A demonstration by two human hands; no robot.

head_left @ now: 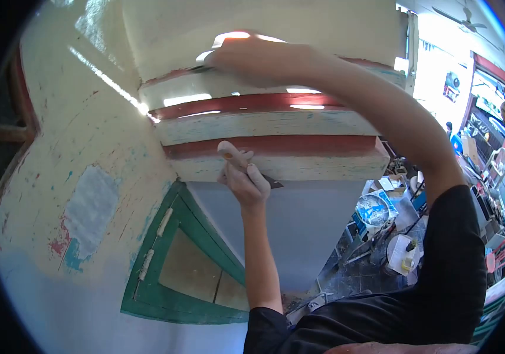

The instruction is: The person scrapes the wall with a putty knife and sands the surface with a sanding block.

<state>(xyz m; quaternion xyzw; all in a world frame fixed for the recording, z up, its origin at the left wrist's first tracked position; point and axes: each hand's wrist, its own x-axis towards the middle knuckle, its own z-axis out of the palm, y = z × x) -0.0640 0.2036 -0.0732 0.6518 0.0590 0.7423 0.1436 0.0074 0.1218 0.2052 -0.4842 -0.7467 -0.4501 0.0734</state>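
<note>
My left hand (pixel 246 180) is raised before the lower ledge, its fingers wrapped round a tool with a pale, rounded handle (pixel 228 150). A dark pointed blade (pixel 274 183) sticks out to the right of that hand. Higher up, my right hand (pixel 235 56) is smeared by motion against the cream wall, above the red-painted ledge (pixel 252 103). A thin dark edge (pixel 201 69) shows at its left side, too blurred to name. Red and cream bands (pixel 276 144) of the stepped moulding run between the two hands.
Left of the moulding is a worn wall (pixel 46 147) with a grey patch (pixel 92 206). A green-framed window (pixel 146 295) sits below. Down at the right are a round white table (pixel 403 253), a blue-and-white container (pixel 375 209), a pink chair (pixel 500 255) and clutter. A ceiling fan (pixel 466 22) hangs at upper right.
</note>
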